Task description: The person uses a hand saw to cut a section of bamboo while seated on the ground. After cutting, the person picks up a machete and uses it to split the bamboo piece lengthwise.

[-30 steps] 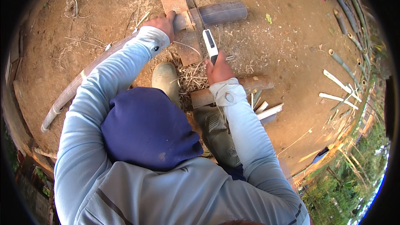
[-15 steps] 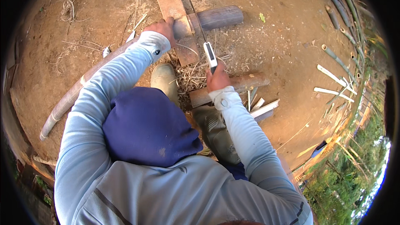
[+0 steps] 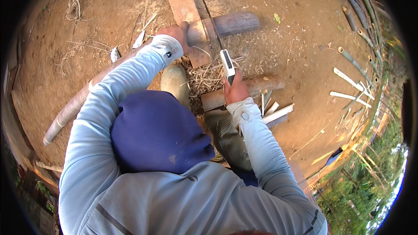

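A long brown bamboo pole (image 3: 238, 24) lies slantwise over a flat wooden board (image 3: 179, 0). My left hand (image 3: 176, 35) grips the pole from above, close to a pale ring on it. In my right hand (image 3: 236, 88) is the white-and-black handle of a handsaw (image 3: 227, 64). The thin saw blade crosses the pole just right of that ring, pointing away from me. How deep the blade sits in the bamboo I cannot tell. My boot (image 3: 174, 82) stands beside the board's near end.
Curly shavings (image 3: 204, 78) lie by the board. A shorter bamboo piece (image 3: 257, 89) rests near my right wrist, with split pale strips (image 3: 278, 114) beside it. Farther right are white strips (image 3: 348, 80) and several bamboo poles (image 3: 355, 63). A twine coil (image 3: 74, 8) lies far left.
My right hand has drawn the saw slightly back toward me. The left hand keeps its grip on the pole. The whole view has shifted a little.
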The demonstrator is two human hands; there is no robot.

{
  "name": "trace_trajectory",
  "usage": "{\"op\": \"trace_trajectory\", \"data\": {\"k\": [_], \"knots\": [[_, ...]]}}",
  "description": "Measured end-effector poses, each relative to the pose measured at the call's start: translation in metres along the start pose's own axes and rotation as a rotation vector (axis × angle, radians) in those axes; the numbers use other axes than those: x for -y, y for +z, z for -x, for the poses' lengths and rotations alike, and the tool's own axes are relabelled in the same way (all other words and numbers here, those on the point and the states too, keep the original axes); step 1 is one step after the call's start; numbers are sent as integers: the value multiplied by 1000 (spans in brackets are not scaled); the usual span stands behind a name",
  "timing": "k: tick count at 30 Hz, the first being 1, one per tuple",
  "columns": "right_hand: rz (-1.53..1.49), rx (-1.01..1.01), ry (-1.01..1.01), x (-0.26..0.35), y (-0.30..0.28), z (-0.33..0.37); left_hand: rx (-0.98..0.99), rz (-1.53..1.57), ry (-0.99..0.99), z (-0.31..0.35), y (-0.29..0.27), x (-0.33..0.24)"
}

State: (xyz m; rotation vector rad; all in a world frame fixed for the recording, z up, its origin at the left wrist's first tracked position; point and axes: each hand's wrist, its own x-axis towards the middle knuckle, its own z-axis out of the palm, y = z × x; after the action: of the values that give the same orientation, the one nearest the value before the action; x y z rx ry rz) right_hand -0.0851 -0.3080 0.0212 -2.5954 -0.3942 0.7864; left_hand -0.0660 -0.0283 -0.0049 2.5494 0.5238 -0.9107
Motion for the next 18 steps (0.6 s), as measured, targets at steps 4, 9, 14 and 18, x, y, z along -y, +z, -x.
{"op": "trace_trajectory", "data": {"k": [4, 9, 14, 18], "knots": [[6, -3, -29, -25, 28, -32, 31, 51, -12, -12, -6, 2], [40, -21, 33, -3, 19, -21, 9, 6, -3, -3, -9, -2], [101, 97, 29, 31, -29, -2, -9, 10, 8, 2, -2, 0], [37, 19, -36, 16, -18, -2, 2, 26, 35, 2, -14, -3]]}}
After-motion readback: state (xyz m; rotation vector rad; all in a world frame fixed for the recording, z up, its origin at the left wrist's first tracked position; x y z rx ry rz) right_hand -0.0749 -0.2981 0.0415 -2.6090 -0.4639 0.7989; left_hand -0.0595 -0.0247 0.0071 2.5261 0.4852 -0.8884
